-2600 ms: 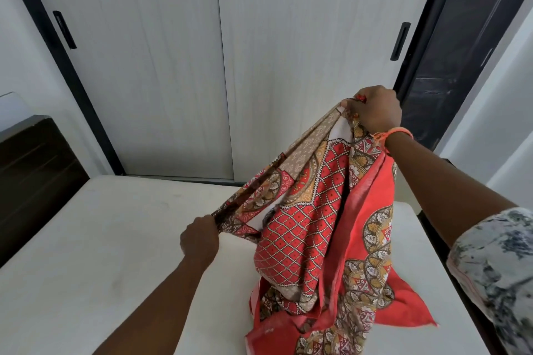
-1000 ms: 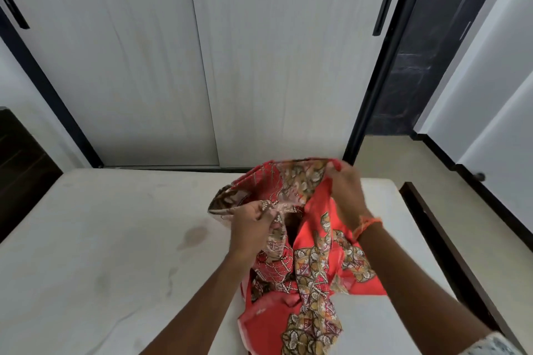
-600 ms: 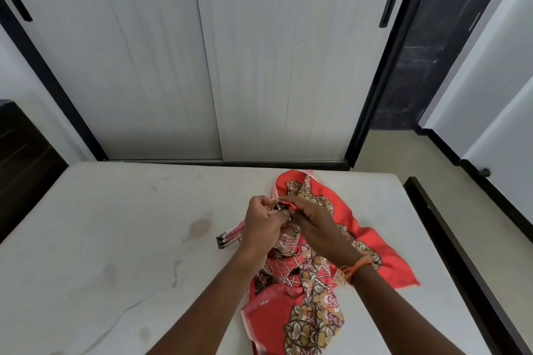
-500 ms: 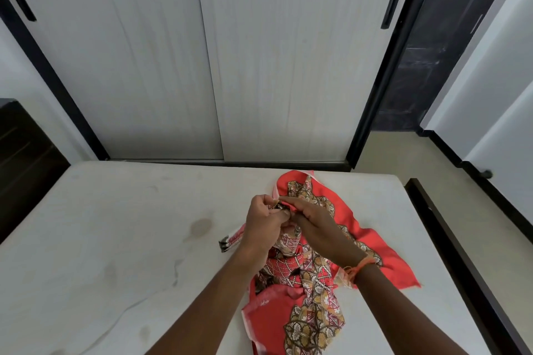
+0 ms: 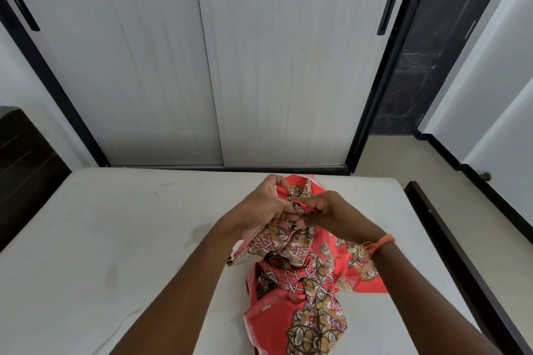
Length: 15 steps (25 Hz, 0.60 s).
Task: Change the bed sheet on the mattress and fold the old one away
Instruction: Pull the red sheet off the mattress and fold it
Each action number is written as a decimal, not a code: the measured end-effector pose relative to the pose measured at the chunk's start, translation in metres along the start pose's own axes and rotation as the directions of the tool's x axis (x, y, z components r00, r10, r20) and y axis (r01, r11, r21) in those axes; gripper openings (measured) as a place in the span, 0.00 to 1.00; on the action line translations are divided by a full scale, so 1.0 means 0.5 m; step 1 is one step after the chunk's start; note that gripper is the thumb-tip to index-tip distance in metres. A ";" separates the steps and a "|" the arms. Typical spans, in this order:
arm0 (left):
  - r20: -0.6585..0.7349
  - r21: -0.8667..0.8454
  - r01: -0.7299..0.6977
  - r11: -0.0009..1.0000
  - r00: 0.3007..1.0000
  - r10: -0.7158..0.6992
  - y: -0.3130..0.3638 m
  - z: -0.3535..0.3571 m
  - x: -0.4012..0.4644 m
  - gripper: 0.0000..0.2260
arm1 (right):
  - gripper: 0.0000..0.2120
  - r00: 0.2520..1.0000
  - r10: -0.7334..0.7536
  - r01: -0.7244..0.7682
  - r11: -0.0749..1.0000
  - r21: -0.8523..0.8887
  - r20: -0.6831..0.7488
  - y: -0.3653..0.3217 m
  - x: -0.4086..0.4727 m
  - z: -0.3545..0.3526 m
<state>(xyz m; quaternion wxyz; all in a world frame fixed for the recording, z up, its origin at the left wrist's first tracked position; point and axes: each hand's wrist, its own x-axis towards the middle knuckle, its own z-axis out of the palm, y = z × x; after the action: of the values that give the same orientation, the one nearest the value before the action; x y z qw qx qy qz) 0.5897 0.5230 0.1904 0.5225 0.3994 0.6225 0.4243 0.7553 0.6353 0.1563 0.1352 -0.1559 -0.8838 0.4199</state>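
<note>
Bare mattress, nothing covering it, some faint stains. Red patterned sheet sits bunched on the mattress at about 5 o'clock from its centre, toward the near right corner, one flap lying flat toward 3 o'clock.

Left hand and right hand meet just above the heap, touching or nearly so. Right fingers are curled tight, pinching a red edge of the sheet. Left fingers are loosely bent around a gathered fold, thumb up; they hold cloth too. Orange thread band on right wrist.

Progress, my read:
- Stripping looks done: mattress is uncovered.
- This sheet is one loose bundle, neither spread nor folded. Can't tell from here whether it's the old one or the fresh one.
- Hands look to be hunting for matching corners or a hem, the start of either spreading or folding.
- No second sheet in view.

Left: most of it. One sheet to spread and tuck, the other to fold and stow. Closet doors at 12 o'clock are closed.
</note>
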 end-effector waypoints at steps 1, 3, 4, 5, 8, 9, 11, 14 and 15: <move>0.005 -0.052 -0.029 0.998 1.000 0.029 0.003 -0.003 0.001 0.17 | 0.17 1.000 0.008 -0.008 0.997 0.077 -0.010 -0.004 0.001 -0.007; 0.012 -0.187 -0.101 0.977 0.994 0.105 0.001 -0.005 0.001 0.16 | 0.14 0.995 0.020 -0.001 0.981 0.193 -0.093 -0.013 0.002 -0.018; -0.011 -0.250 -0.147 0.957 0.989 0.149 -0.005 -0.005 0.001 0.17 | 0.13 0.991 0.017 0.015 0.973 0.232 -0.135 -0.017 0.002 -0.022; -0.063 -0.288 -0.189 0.939 0.982 0.178 -0.019 -0.007 0.002 0.18 | 0.11 0.985 0.019 0.030 0.959 0.280 -0.170 -0.023 0.000 -0.025; -0.294 -0.128 -0.263 0.956 0.931 0.216 -0.083 -0.031 0.016 0.19 | 0.10 0.963 0.144 0.003 0.838 0.546 -0.227 -0.028 -0.006 -0.041; -0.328 0.061 -0.244 0.968 0.911 0.251 -0.112 -0.047 0.025 0.19 | 0.10 0.950 0.199 -0.002 0.773 0.634 -0.239 -0.028 -0.008 -0.048; -0.234 0.381 -0.134 0.915 0.943 0.235 -0.177 -0.067 0.047 0.25 | 0.10 0.917 0.285 0.031 0.649 0.760 -0.280 -0.031 -0.008 -0.063; -0.079 0.558 -0.048 0.828 0.991 0.111 -0.278 -0.057 0.075 0.34 | 0.09 0.848 0.364 0.169 0.504 0.847 -0.386 -0.047 0.000 -0.096; -0.067 0.607 -0.043 0.794 0.992 0.105 -0.310 -0.044 0.085 0.34 | 0.08 0.829 0.373 0.200 0.498 0.844 -0.417 -0.052 0.003 -0.108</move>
<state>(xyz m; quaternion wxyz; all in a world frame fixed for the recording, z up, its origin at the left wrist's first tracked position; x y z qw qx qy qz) 0.5539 0.5106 0.0329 0.3202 0.5479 0.7338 0.2427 0.7696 0.6581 0.2097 0.4202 -0.2276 -0.4650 0.7453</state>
